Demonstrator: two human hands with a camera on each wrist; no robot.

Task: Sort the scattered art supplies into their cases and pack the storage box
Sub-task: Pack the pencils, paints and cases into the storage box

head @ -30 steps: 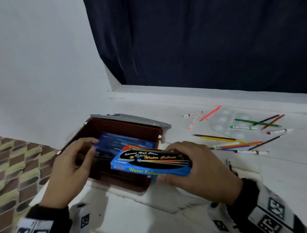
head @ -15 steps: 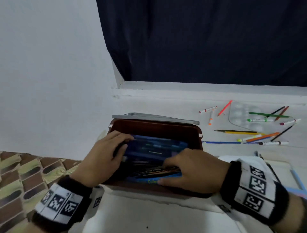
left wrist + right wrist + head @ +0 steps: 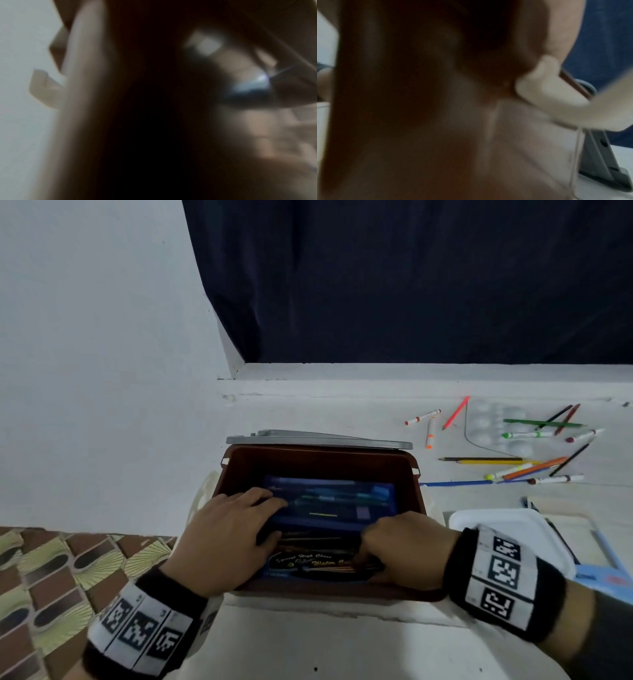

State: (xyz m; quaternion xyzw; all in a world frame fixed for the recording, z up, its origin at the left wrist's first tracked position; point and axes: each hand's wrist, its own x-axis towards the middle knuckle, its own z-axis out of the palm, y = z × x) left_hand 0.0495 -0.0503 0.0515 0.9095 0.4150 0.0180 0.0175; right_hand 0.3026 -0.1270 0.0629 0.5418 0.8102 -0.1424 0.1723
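Since 1 second ago I have lowered the paint box (image 3: 318, 565) from above the brown box (image 3: 318, 455) into it; it now lies flat at the near wall inside. Behind it in the brown box lies a blue case (image 3: 337, 501) of pens. My left hand (image 3: 227, 537) rests at the left end of both, fingers fairly straight and spread on the blue case. My right hand (image 3: 406, 553) has its fingers curled down at the paint box's right end; I cannot tell whether they grip it or only press. The grey lid (image 3: 318, 438) lies just behind the brown box. Loose pencils and markers (image 3: 520, 465) lie scattered to its right, further back, and a white tray (image 3: 496, 517) sits just to its right. Both wrist views are too dark and blurred to read.
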